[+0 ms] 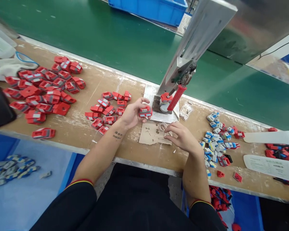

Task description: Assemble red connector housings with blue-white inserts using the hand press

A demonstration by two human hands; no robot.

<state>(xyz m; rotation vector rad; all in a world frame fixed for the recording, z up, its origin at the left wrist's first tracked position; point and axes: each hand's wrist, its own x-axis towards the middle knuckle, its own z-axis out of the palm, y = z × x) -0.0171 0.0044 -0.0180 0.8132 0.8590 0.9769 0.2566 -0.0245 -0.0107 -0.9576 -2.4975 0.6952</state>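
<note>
Wooden bench: left hand pinches red part; right hand curled, empty, beside press.

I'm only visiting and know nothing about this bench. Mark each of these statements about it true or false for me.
1. The left hand grips a red plastic block with a grey stripe. True.
2. The right hand pulls the red press handle. False: it rests fingers-down over the scrap of brown cardboard, apart from the handle.
3. The heap of red blocks lies on the green belt. False: it lies on the wooden bench.
4. Small blue and white pieces lie beside the right hand. True.
</note>
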